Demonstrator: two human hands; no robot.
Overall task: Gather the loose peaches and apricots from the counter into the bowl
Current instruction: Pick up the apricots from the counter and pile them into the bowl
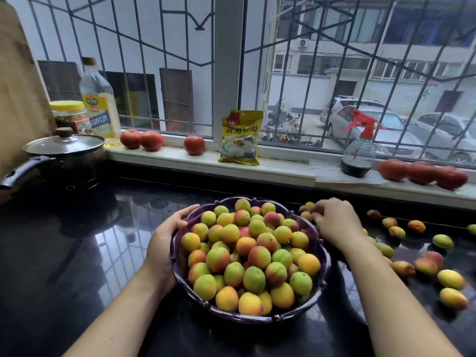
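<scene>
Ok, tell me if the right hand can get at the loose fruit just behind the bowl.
Probably yes: the right hand already rests on that loose fruit beside the bowl, nothing between.

"食用" on yellow packet [240, 137]; bottle [100, 104] label characters unclear.

Left hand [168, 229] grips bowl [177, 269] — right hand [334, 222] pinches fruit [318, 209].

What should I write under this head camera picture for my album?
Left hand steadies the full purple bowl while the right hand picks loose fruit off the counter.
</scene>
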